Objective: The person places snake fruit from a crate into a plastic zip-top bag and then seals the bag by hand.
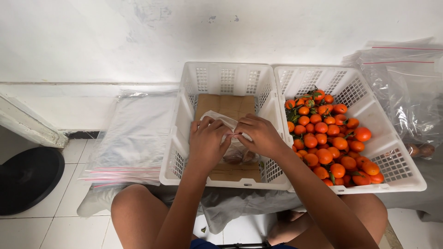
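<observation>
From the head view, we look down into two white plastic baskets set side by side against a white wall. We take the left basket (pixel 184 138) as our landmark. Inside it, on a sheet of brown cardboard (pixel 226 105) lining its bottom, lies a clear plastic bag (pixel 235 152) with a few fruits showing dimly through it.

Our left hand (pixel 207 140) and right hand (pixel 260 134) meet over the middle of that basket, fingertips pressed together and pinching the bag's mouth between them. The bag's long axis runs from the pinched top, near the basket's centre, down toward its near wall; the filled part hangs just below the hands. Both hands touch the bag; neither is clearly nearer.

Right of the landmark, touching it, stands the second basket (pixel 401 177), heaped with small orange tangerines (pixel 330 138), some with green leaves. Left of the landmark lies a flat stack of clear zip bags (pixel 129 138); more of them lean beyond the second basket. A dark round object (pixel 27 177) sits on the tiled floor far left.
</observation>
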